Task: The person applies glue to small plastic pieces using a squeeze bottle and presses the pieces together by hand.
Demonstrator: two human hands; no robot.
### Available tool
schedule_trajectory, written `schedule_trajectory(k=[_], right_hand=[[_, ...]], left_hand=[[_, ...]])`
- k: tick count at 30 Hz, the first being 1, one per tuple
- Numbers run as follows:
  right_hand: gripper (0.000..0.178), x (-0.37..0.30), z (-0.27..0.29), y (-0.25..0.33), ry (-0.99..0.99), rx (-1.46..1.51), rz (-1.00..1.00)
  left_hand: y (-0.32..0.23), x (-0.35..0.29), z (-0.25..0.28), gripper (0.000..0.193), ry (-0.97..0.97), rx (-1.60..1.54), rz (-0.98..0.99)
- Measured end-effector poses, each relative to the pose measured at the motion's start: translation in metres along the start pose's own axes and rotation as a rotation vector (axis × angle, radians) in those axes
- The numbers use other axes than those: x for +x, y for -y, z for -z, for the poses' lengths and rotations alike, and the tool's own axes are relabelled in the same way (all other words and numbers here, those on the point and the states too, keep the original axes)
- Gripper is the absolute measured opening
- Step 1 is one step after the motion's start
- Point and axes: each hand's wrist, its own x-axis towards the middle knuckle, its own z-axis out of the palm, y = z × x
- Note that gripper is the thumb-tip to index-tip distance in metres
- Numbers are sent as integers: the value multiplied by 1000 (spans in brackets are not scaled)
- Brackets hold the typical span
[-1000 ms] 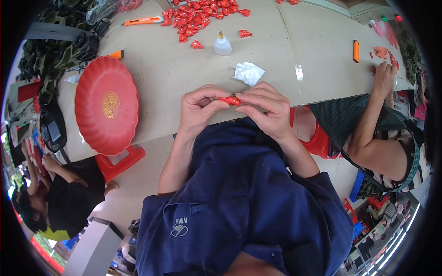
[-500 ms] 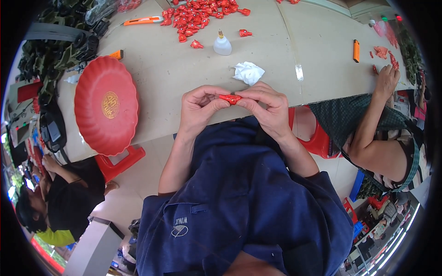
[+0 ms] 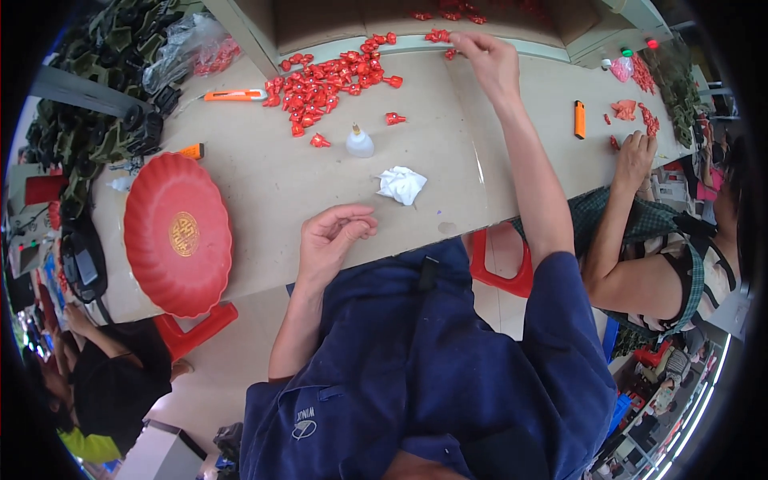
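Observation:
My right hand (image 3: 484,60) is stretched far across the beige table (image 3: 264,192), fingertips on small red pieces (image 3: 438,36) at the far edge of a scattered red pile (image 3: 328,80). My left hand (image 3: 332,238) hovers near the table's front edge, fingers loosely curled and apart, holding nothing. A crumpled white tissue (image 3: 402,184) lies just beyond it, and a small clear glue bottle (image 3: 359,142) stands past that.
A big red round tray (image 3: 178,234) sits at the left. An orange utility knife (image 3: 234,95) and an orange lighter (image 3: 580,118) lie on the table. Another person's hand (image 3: 634,160) works at the right with more red pieces (image 3: 626,108). Red stools stand below.
Both hands held a red piece together near the front edge. My right hand has since reached far forward to the pile, and the left is left empty and open.

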Motion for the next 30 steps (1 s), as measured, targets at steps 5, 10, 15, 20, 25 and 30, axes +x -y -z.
schedule_trajectory(k=[5,10,15,20,25,30], right_hand=[[27,58,-8,-15,-62,-192,8],[32,43,-3,-18,-148,-555,297],[35,-57,-2,33,276,-180,177],[38,-103,-35,56,500,-14,147],[36,-108,-54,51,411,-41,377],[26,-126,-46,71,368,77,119]], left_hand=[[-13,5,-10,16,-43,10,33],[-19,34,3,19,-362,684,-204],[-42,70,5,21,-491,1037,-237],[-42,81,-6,21,-516,1266,-154],[-31,78,6,22,-471,1244,-398],[-40,49,1,23,-274,315,-49]])
